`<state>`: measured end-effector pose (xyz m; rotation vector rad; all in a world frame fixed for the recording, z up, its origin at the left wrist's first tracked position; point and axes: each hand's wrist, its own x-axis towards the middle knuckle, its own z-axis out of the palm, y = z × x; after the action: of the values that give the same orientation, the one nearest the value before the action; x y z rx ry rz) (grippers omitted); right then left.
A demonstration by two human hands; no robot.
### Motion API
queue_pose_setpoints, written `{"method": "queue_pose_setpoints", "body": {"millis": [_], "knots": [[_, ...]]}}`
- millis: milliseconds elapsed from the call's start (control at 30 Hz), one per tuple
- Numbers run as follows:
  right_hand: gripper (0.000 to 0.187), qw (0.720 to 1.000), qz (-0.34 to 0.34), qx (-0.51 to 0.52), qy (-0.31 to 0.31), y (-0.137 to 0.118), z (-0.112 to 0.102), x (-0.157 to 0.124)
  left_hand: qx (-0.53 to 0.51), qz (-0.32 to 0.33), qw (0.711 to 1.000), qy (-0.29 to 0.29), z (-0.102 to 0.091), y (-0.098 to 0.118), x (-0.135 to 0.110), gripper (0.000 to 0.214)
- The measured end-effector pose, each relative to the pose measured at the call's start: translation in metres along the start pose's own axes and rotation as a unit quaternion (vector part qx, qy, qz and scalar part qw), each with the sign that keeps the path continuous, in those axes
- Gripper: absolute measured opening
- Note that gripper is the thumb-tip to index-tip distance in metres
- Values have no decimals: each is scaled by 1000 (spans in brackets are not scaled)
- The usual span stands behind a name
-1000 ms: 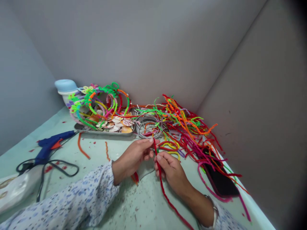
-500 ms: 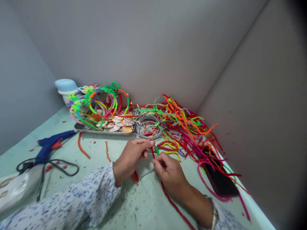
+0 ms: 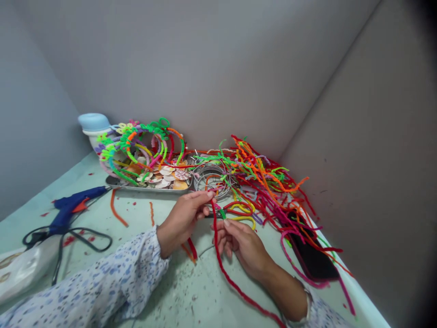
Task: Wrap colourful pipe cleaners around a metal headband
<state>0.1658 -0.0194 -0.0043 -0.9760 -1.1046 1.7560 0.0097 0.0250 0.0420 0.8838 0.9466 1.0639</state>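
My left hand (image 3: pixel 186 216) pinches a long red pipe cleaner (image 3: pixel 235 287) near its upper end, between thumb and forefinger. From there the strand hangs down and curves to the right, off the bottom of the view. Beside the strand is my right hand (image 3: pixel 244 246), its fingers loosely apart and holding nothing that I can see. I cannot tell whether its fingertips touch the strand. Short red and orange pipe cleaner ends (image 3: pixel 192 250) show under my left hand. Behind my hands lie scissors (image 3: pixel 242 209) with red and yellow handles, partly hidden.
A metal tray (image 3: pixel 153 187) of shells, with colourful pipe cleaner hoops (image 3: pixel 129 145) on it, stands at the back left. Coiled wire (image 3: pixel 197 182) and a tangled heap of pipe cleaners (image 3: pixel 259 164) lie to its right. A phone (image 3: pixel 316 259) and a blue glue gun (image 3: pixel 64 214) flank my hands.
My right hand's fingers have loosened from the red pipe cleaner and shifted slightly downward. My left hand has moved a little left and upward, still pinching the strand, which now hangs in front.
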Motion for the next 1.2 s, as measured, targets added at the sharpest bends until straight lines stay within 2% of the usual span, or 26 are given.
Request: {"method": "queue_pose_setpoints", "body": {"millis": [233, 433, 533, 633, 700, 733, 867, 900, 933, 967, 1000, 1033, 1133, 1200], "knots": [[33, 999, 26, -26, -38, -2, 1, -7, -12, -5, 1000, -1, 1, 1, -1, 19], [27, 997, 51, -62, -16, -4, 1, -7, 9, 12, 1000, 2, 3, 5, -3, 18], [26, 991, 24, -131, 3, -7, 5, -8, 23, 24, 999, 21, 3, 7, -4, 19], [26, 971, -36, -234, 38, -9, 10, -9, 35, 37, 998, 37, 2, 6, -4, 19], [26, 937, -97, -327, 73, -8, 12, -10, 44, 45, 997, 48, 2, 4, -4, 20], [25, 911, -134, -380, 91, -7, 12, -11, 47, 49, 996, 54, 1, 3, -4, 20], [17, 754, -278, -576, 149, -5, 11, -14, 69, 55, 994, 66, 0, -1, -4, 21], [16, 724, -297, -602, 158, -5, 11, -14, 75, 57, 993, 68, 0, -1, -4, 22], [15, 709, -308, -614, 163, -5, 11, -15, 78, 59, 993, 72, 0, -1, -5, 22], [15, 712, -308, -610, 162, -5, 11, -15, 78, 58, 993, 73, 1, -1, -5, 22], [15, 735, -298, -589, 157, -5, 12, -15, 73, 55, 993, 72, 1, 0, -5, 22], [16, 772, -277, -552, 147, -5, 12, -15, 64, 50, 995, 66, 2, 1, -5, 22], [22, 912, -168, -365, 82, -4, 13, -13, 25, 33, 999, 32, 4, 3, -6, 19], [29, 974, -81, -208, 34, -3, 12, -12, 4, 24, 1000, 9, 5, 4, -7, 19]]}}
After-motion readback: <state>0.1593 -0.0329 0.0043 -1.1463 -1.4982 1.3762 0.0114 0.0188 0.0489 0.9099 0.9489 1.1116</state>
